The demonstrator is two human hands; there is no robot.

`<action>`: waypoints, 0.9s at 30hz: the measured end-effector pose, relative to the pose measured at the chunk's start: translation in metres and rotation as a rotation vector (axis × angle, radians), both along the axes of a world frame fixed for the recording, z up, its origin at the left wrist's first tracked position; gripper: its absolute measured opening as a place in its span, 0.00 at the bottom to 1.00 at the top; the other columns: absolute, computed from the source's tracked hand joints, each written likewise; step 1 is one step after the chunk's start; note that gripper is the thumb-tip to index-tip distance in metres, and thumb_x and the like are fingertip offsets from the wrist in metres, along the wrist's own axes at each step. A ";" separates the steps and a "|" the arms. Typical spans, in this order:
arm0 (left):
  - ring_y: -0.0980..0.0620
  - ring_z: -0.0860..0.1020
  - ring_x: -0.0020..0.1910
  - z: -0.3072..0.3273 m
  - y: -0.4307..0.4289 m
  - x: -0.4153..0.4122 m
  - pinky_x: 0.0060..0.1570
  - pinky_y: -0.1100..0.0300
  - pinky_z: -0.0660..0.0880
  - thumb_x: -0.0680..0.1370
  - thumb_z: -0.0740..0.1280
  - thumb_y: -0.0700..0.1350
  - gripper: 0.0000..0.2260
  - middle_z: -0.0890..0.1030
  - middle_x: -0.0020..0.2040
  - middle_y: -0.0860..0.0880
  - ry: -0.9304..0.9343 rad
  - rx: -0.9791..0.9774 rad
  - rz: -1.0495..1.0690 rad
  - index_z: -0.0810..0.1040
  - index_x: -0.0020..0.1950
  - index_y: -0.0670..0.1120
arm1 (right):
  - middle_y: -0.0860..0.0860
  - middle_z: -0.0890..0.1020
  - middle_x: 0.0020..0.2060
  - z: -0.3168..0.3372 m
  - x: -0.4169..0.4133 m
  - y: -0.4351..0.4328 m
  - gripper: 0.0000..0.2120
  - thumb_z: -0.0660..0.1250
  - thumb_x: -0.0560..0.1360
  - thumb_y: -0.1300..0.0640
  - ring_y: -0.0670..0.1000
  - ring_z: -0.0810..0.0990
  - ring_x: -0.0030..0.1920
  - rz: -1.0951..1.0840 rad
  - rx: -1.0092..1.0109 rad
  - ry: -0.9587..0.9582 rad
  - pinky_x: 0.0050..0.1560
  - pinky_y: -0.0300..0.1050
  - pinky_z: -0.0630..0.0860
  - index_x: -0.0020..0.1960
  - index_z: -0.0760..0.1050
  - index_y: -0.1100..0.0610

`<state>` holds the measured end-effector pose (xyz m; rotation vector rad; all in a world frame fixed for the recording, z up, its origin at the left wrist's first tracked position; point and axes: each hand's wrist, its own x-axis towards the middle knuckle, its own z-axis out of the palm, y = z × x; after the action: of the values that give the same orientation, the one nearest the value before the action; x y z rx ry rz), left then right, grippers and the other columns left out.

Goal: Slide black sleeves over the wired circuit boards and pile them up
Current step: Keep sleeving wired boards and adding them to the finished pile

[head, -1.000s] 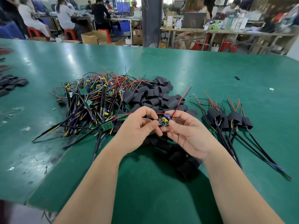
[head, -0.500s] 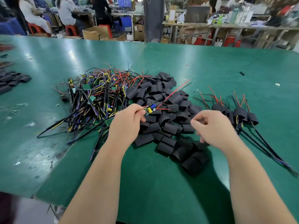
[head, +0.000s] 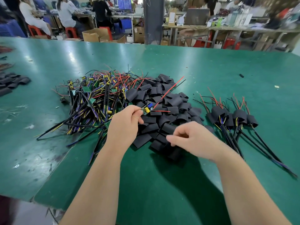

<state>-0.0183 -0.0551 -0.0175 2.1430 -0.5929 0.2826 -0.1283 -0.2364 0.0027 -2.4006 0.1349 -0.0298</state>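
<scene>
Pinching the board [head: 146, 109] by one end over the middle of the table [head: 211, 65], the left hand [head: 123, 127] holds something likely light, stiff, fragile; the right hand [head: 191, 140] curls over soft sleeves [head: 170, 101], grip unclear

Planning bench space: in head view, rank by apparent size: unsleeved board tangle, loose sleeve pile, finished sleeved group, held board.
Unsleeved board tangle and loose sleeve pile: alike, unranked.
Finished sleeved group.
Held board.

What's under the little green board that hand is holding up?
Loose black sleeves lie heaped below the board, which the left hand pinches above them. The heap covers the green table there, so its bottom layer cannot be seen.
</scene>
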 end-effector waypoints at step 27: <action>0.65 0.74 0.33 -0.002 -0.001 0.001 0.35 0.69 0.66 0.80 0.62 0.44 0.08 0.80 0.33 0.58 -0.004 -0.040 -0.007 0.81 0.49 0.50 | 0.56 0.73 0.56 -0.018 0.016 0.073 0.24 0.66 0.75 0.41 0.59 0.73 0.57 0.325 -0.436 -0.059 0.60 0.53 0.70 0.64 0.76 0.57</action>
<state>-0.0172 -0.0564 -0.0195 2.1025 -0.5921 0.2931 -0.1119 -0.1637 -0.0153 -2.8231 -0.3218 0.0238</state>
